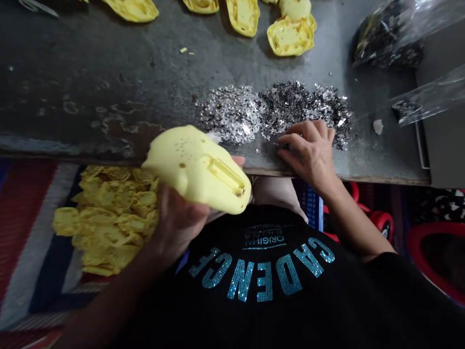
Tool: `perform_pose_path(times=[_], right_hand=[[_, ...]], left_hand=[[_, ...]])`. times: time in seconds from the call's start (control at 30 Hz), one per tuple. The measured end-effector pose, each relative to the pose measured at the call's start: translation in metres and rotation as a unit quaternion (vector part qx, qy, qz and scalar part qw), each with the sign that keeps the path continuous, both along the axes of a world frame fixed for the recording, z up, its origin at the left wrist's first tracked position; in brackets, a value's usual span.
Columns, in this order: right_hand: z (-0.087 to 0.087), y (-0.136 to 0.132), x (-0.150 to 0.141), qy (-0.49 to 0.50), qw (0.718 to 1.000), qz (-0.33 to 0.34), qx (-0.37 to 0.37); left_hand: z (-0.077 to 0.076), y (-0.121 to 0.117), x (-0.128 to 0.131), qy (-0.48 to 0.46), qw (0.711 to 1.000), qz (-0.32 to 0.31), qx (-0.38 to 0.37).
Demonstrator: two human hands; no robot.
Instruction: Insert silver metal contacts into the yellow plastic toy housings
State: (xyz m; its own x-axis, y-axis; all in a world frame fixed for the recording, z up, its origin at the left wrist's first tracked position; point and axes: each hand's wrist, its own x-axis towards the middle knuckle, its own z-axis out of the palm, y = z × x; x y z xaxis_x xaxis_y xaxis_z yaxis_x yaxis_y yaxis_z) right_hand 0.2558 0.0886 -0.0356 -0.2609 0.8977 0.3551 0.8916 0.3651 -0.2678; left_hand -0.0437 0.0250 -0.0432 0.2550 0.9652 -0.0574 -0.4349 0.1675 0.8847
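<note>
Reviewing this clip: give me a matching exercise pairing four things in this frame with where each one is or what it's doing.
Things:
1. Left hand
2. Right hand
3. Silver bits
4. Yellow heap

Places or states:
A. Resting at the table edge
B. Lying on the striped mat
C. Holding a yellow shell up
D. Spread across the table top

Pairs: 1-C, 2-A, 3-D, 4-B
</note>
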Motion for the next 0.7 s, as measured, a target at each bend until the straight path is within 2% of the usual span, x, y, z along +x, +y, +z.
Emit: perform_pose_path(times=[0.1, 0.17, 0.27, 0.37, 0.43, 0.5, 0.7], right_hand=[[-0.012, 0.009, -0.002, -0.035, 0.999, 0.012, -0.001], [-0.009, 0.006, -0.006, -0.009, 1.0, 0.025, 0.008], [0.012, -0.008, -0.01, 0.084, 0.991, 0.1, -0.003], [0.038, -0.022, -0.012, 0.194, 0.956, 0.215, -0.044], [0.049, -0.028, -0.012, 0.23, 0.936, 0.259, -0.058], [0.055, -0.031, -0.011, 0.231, 0.932, 0.273, -0.063], [0.063, -0.035, -0.005, 0.144, 0.949, 0.279, -0.034]], left_hand=[[0.0, -0.003, 0.011, -0.037, 0.999, 0.018, -0.01], [0.002, -0.004, 0.02, -0.069, 0.996, 0.003, -0.055], [0.006, -0.004, 0.034, -0.103, 0.987, -0.017, -0.126], [0.009, -0.004, 0.044, -0.092, 0.978, -0.037, -0.183], [0.011, -0.005, 0.049, -0.089, 0.975, -0.057, -0.196], [0.014, -0.008, 0.053, -0.086, 0.974, -0.069, -0.199], [0.032, -0.018, 0.056, -0.065, 0.973, -0.089, -0.204]])
